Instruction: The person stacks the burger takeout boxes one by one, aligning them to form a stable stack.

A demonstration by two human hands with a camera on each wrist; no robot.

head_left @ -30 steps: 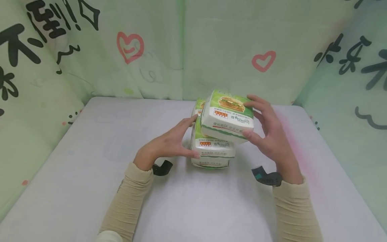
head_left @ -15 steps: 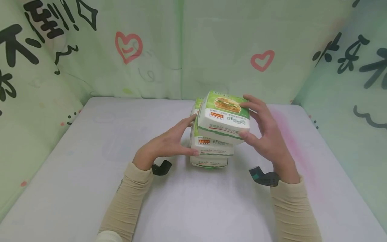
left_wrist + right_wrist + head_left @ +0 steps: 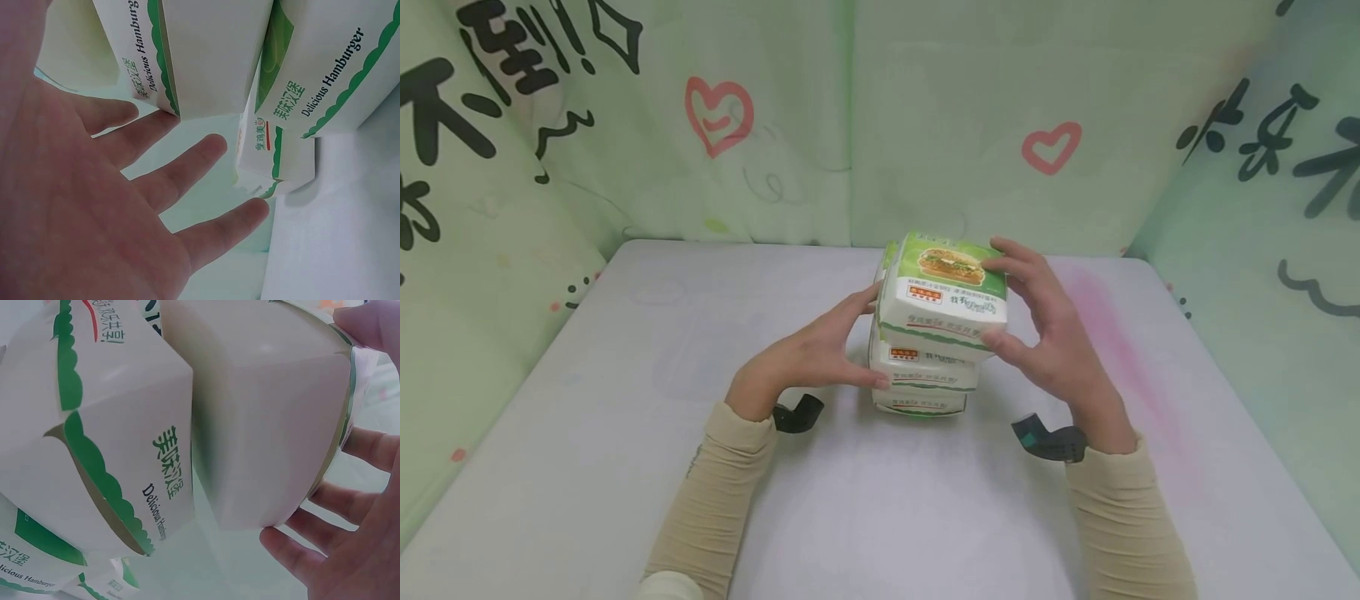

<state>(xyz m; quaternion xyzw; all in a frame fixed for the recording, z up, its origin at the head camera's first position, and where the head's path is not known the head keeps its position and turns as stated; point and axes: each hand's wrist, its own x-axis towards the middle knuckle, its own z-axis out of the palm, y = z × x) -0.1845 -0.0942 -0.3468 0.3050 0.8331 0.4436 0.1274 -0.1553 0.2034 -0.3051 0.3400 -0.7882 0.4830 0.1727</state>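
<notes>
My right hand (image 3: 1052, 333) grips the right side of a white and green hamburger box (image 3: 940, 304), thumb at the front and fingers toward the back. This box sits tilted over a second hamburger box (image 3: 928, 377), and in the right wrist view a wedge-shaped gap shows between the held box's underside (image 3: 269, 406) and the one below. A third hamburger box (image 3: 920, 405) lies at the bottom of the stack. My left hand (image 3: 808, 354) is at the stack's left side, thumb at the second box's front corner. Its other fingers (image 3: 219, 231) are straight and spread.
Another hamburger box (image 3: 297, 156) stands behind the stack, mostly hidden in the head view. The white tabletop (image 3: 865, 517) ends at a green cloth wall (image 3: 925, 125) close behind the boxes. Similar cloth rises on both sides.
My right hand has moved the held box left and slightly down over the stack, covering more of the second box. My left hand has stayed nearly in place.
</notes>
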